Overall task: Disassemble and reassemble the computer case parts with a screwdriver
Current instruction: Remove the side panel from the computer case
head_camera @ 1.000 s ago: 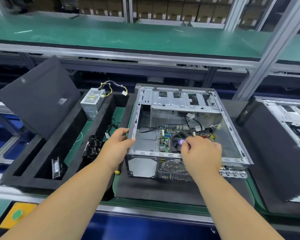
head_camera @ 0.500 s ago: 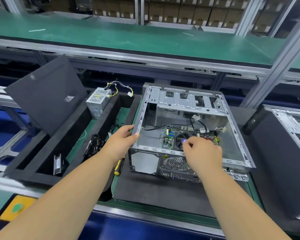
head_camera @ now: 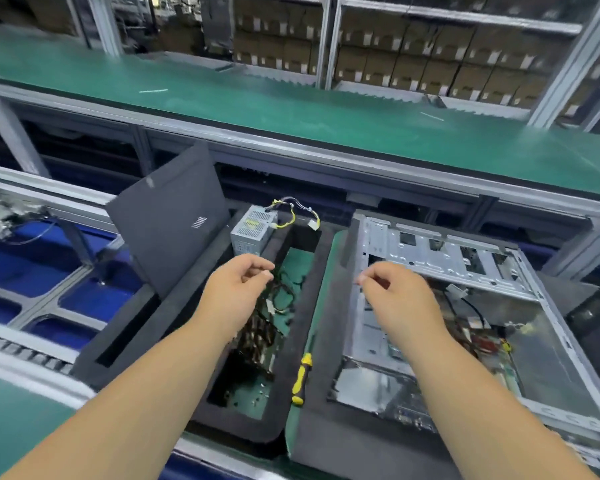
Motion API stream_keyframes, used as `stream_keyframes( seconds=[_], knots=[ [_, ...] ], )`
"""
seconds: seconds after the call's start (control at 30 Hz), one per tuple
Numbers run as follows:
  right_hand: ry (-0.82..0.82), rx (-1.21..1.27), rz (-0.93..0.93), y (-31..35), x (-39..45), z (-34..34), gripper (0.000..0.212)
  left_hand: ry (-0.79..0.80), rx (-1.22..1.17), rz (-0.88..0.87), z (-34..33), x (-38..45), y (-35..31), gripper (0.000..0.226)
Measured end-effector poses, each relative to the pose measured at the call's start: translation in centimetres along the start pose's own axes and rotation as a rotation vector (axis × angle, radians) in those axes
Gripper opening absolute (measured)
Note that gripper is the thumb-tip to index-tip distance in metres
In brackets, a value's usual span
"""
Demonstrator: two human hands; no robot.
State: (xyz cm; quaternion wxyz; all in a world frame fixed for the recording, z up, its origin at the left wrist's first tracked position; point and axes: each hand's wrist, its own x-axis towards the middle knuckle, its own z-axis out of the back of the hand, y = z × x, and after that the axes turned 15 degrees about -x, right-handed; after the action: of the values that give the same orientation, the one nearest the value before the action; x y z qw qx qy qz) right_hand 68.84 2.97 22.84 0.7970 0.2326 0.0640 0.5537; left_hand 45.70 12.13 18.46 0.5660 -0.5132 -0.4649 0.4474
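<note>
Two bare forearms reach forward from the bottom of the view. The left hand (head_camera: 238, 289) hovers above a black foam tray (head_camera: 174, 323), its fingers loosely curled with the thumb near the fingertips; whether it pinches something small cannot be told through the blur. The right hand (head_camera: 395, 299) hovers over the left edge of the open computer case (head_camera: 465, 306), fingers curled inward the same way, and it too shows no clear object in its grasp.

Under the left hand, the tray's long compartment holds a tangle of dark cables (head_camera: 278, 296) and a black fan-like part (head_camera: 257, 344), lying on a green surface. A screwdriver (head_camera: 302, 377) with a yellow and black handle lies between the tray and the case, touched by neither hand, on a green strip beside a dark foam mat.

The case lies on its side on that mat, right of centre, side panel off, bare metal frame and drive bays at the far end, circuit board and wiring inside near the right forearm. At the tray's far end stands a grey power supply (head_camera: 252, 230) with yellow and white wires. A dark side panel (head_camera: 170, 216) leans tilted at the tray's left. Beyond, a green conveyor belt (head_camera: 291, 109) runs across, with shelves of cardboard boxes (head_camera: 413, 67) behind it.
</note>
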Motion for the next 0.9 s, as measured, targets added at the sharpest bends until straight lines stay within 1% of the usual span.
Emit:
stream_keyframes(
  seconds=[0.07,0.17,0.3,0.4,0.63,0.77,0.83,0.87,0.9],
  knots=[
    [0.03,0.028,-0.008,2.5,1.6,-1.3,0.014,0.001,0.007,-0.006,2.7,1.8,0.3,0.022],
    [0.065,0.05,-0.031,6.3,4.3,-3.2,0.017,0.006,0.004,-0.017,6.7,4.8,0.6,0.025],
    [0.061,0.057,-0.068,11.2,7.7,-5.4,0.017,0.028,0.021,-0.018,11.3,8.7,1.2,0.025],
    [0.061,0.059,-0.09,14.0,9.6,-7.2,0.017,0.057,0.032,-0.032,13.3,11.3,1.4,0.026],
    [0.126,0.028,-0.143,17.0,13.3,-11.8,0.018,0.123,0.02,-0.02,13.6,15.5,3.1,0.024],
    [0.147,0.007,-0.151,17.5,15.9,-14.4,0.016,0.073,-0.005,-0.002,12.1,17.5,4.6,0.024],
    [0.181,0.03,-0.176,17.4,17.6,-16.0,0.007,0.039,0.0,0.034,11.1,18.7,5.4,0.024],
    [0.205,0.039,-0.194,17.4,18.4,-16.8,0.006,0.025,0.003,0.05,10.7,19.4,5.8,0.024],
    [0.224,0.042,-0.214,17.3,19.3,-17.6,0.016,0.017,0.004,0.061,10.3,20.0,6.2,0.025]
  ],
)
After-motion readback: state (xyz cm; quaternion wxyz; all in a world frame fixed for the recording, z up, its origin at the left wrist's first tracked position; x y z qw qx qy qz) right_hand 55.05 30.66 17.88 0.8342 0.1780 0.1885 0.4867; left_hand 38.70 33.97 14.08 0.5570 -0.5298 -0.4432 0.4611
